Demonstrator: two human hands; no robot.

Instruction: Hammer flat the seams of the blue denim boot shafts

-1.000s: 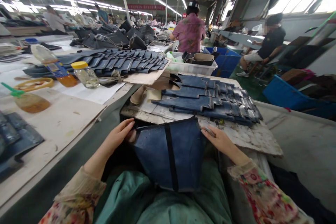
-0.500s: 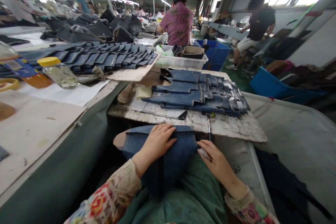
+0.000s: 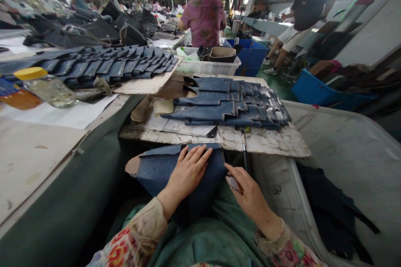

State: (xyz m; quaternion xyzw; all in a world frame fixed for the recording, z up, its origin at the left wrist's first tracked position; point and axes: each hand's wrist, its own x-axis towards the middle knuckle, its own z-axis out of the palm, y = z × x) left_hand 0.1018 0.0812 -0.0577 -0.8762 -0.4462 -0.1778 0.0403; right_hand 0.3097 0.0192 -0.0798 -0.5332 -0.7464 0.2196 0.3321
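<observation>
A dark blue leather piece lies across my lap on a green apron, its left corner turned up to show a tan underside. My left hand lies flat on top of it, fingers stretched out. My right hand is at the piece's right edge, with thumb and fingers pinched on a thin dark-handled tool. The tool's handle points up toward the worn white board in front of me. On that board is a fanned row of similar blue pieces.
A long table at the left carries a yellow-capped jar, paper sheets and more blue pieces. A white bin stands behind the board. Ahead are a person in a pink shirt and a seated person. Blue crates sit at right.
My left hand moved from the piece's left edge onto its top and now lies flat there. The piece went from held upright to lying folded on my lap. My right hand stayed at its right edge.
</observation>
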